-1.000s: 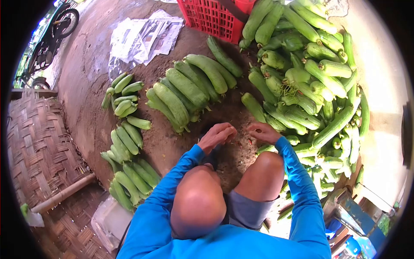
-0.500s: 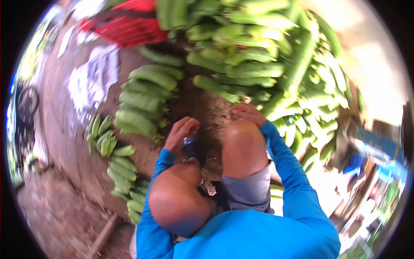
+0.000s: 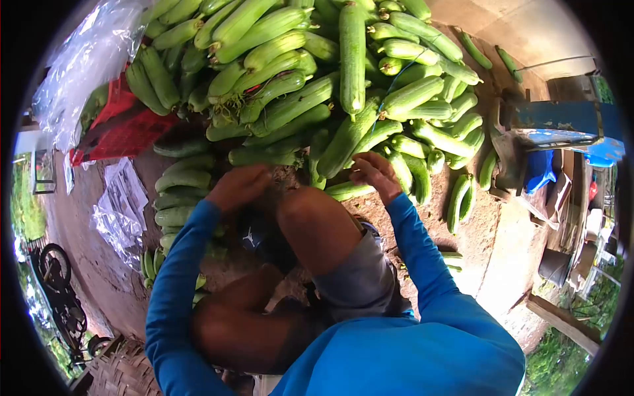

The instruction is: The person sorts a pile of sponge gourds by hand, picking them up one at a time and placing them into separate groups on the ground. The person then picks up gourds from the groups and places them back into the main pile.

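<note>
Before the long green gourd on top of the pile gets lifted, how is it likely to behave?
The long green gourd should stay stiff, since its thick body runs straight with no visible sag. It may roll or slide if nudged, being rounded and perched on the pile. That solid-looking thickness also suggests some heft.

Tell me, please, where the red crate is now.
In the head view, the red crate is at the upper left, beside the green vegetable pile and just above the newspapers.
</note>
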The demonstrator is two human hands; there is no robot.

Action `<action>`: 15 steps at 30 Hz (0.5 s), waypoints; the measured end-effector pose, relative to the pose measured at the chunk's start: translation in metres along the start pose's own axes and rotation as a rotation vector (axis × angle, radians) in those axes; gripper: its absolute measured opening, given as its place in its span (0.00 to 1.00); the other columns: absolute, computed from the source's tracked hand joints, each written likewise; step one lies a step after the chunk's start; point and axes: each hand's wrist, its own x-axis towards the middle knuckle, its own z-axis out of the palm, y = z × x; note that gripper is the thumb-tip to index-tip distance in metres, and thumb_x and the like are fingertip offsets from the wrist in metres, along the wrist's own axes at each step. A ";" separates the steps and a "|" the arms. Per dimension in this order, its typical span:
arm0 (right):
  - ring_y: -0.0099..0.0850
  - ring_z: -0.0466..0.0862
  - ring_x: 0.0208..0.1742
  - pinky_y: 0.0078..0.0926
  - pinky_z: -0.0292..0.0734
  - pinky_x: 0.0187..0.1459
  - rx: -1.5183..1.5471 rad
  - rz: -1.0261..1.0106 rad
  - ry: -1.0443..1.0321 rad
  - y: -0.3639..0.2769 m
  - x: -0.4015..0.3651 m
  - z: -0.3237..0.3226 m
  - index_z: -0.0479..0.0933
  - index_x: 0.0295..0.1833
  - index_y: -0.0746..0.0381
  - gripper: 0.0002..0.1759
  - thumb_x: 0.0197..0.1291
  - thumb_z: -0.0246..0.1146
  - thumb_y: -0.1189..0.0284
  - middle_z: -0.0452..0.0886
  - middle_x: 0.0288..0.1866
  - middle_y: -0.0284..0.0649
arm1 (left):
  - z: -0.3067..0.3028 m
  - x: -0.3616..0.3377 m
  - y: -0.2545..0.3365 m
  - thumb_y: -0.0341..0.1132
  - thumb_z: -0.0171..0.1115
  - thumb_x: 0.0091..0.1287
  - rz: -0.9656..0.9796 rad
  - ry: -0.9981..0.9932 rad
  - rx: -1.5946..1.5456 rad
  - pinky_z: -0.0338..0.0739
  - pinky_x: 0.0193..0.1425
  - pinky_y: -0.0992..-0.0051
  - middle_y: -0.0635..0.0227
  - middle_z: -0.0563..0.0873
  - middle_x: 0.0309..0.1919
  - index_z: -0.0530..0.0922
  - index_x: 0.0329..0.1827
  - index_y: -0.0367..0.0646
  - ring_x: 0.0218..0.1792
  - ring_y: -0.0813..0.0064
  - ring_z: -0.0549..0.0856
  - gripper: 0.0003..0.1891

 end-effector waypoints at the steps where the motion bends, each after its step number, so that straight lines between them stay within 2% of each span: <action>1: 0.28 0.85 0.38 0.26 0.82 0.39 0.016 0.012 -0.014 -0.010 0.003 0.002 0.74 0.56 0.67 0.21 0.65 0.61 0.64 0.82 0.41 0.42 | 0.005 0.019 0.009 0.51 0.53 0.68 0.021 -0.082 -0.006 0.75 0.46 0.59 0.53 0.83 0.38 0.76 0.44 0.42 0.40 0.52 0.83 0.19; 2: 0.29 0.85 0.39 0.26 0.83 0.39 0.033 0.024 -0.032 -0.021 0.005 0.008 0.74 0.57 0.67 0.21 0.65 0.61 0.64 0.82 0.42 0.42 | 0.017 0.035 0.014 0.53 0.53 0.67 0.039 -0.164 -0.010 0.74 0.47 0.57 0.52 0.83 0.39 0.75 0.46 0.43 0.42 0.49 0.83 0.21; 3: 0.31 0.86 0.34 0.24 0.84 0.36 0.006 -0.013 0.025 -0.022 0.013 0.013 0.77 0.52 0.68 0.18 0.61 0.64 0.67 0.84 0.39 0.44 | 0.034 0.052 0.016 0.55 0.53 0.67 -0.018 -0.192 0.010 0.74 0.49 0.57 0.50 0.83 0.42 0.74 0.49 0.43 0.44 0.48 0.82 0.23; 5: 0.28 0.86 0.34 0.24 0.83 0.35 -0.113 -0.223 -0.027 -0.044 0.024 0.017 0.77 0.53 0.67 0.16 0.62 0.64 0.70 0.84 0.40 0.42 | 0.063 0.081 0.022 0.57 0.53 0.66 -0.067 -0.225 0.042 0.74 0.51 0.57 0.49 0.83 0.44 0.72 0.52 0.42 0.46 0.47 0.82 0.26; 6: 0.27 0.85 0.34 0.24 0.83 0.35 -0.174 -0.335 -0.041 -0.058 0.033 0.018 0.77 0.53 0.67 0.16 0.62 0.64 0.71 0.83 0.41 0.42 | 0.075 0.090 0.027 0.58 0.54 0.65 -0.147 -0.132 0.014 0.74 0.53 0.57 0.46 0.82 0.46 0.70 0.56 0.41 0.48 0.45 0.82 0.30; 7: 0.25 0.84 0.39 0.23 0.82 0.38 -0.175 -0.331 -0.043 -0.073 0.037 0.013 0.75 0.55 0.68 0.17 0.63 0.62 0.72 0.81 0.40 0.38 | 0.085 0.097 0.031 0.60 0.55 0.64 -0.228 -0.041 -0.015 0.74 0.56 0.58 0.44 0.82 0.49 0.67 0.59 0.39 0.51 0.43 0.81 0.34; 8: 0.24 0.83 0.39 0.23 0.81 0.39 -0.174 -0.327 -0.029 -0.078 0.049 0.005 0.74 0.55 0.68 0.17 0.64 0.62 0.71 0.80 0.41 0.37 | 0.100 0.106 0.024 0.60 0.55 0.64 -0.226 -0.051 -0.007 0.74 0.56 0.58 0.44 0.82 0.49 0.67 0.59 0.39 0.51 0.43 0.81 0.34; 10: 0.24 0.82 0.39 0.22 0.80 0.39 0.049 -0.302 0.004 -0.097 0.039 -0.003 0.74 0.55 0.68 0.19 0.65 0.60 0.66 0.80 0.41 0.37 | 0.127 0.122 0.012 0.63 0.58 0.61 -0.278 0.099 0.055 0.74 0.57 0.58 0.40 0.79 0.53 0.62 0.63 0.35 0.52 0.41 0.81 0.42; 11: 0.25 0.83 0.38 0.23 0.80 0.39 0.053 -0.328 -0.018 -0.092 0.032 -0.014 0.75 0.53 0.68 0.21 0.65 0.59 0.62 0.80 0.40 0.37 | 0.130 0.125 0.020 0.63 0.58 0.61 -0.277 0.095 0.064 0.74 0.57 0.58 0.40 0.79 0.53 0.62 0.63 0.35 0.52 0.41 0.81 0.42; 12: 0.26 0.83 0.37 0.24 0.81 0.39 -0.084 -0.240 -0.033 -0.085 0.028 -0.024 0.76 0.52 0.67 0.21 0.65 0.59 0.60 0.80 0.40 0.37 | 0.134 0.122 0.034 0.63 0.60 0.59 -0.340 0.179 0.024 0.74 0.56 0.56 0.40 0.80 0.52 0.61 0.65 0.35 0.51 0.41 0.81 0.43; 13: 0.26 0.83 0.36 0.24 0.81 0.39 -0.063 -0.141 -0.064 -0.073 0.018 -0.030 0.76 0.51 0.67 0.21 0.65 0.60 0.59 0.80 0.40 0.37 | 0.139 0.116 0.046 0.64 0.61 0.58 -0.408 0.260 -0.017 0.75 0.55 0.55 0.39 0.81 0.51 0.59 0.66 0.35 0.51 0.41 0.81 0.45; 15: 0.25 0.83 0.36 0.24 0.80 0.38 -0.055 0.030 -0.143 -0.040 0.004 -0.038 0.77 0.51 0.66 0.21 0.64 0.60 0.58 0.81 0.40 0.37 | 0.148 0.106 0.063 0.63 0.62 0.58 -0.419 0.265 -0.078 0.75 0.54 0.55 0.39 0.81 0.49 0.60 0.66 0.34 0.50 0.40 0.82 0.45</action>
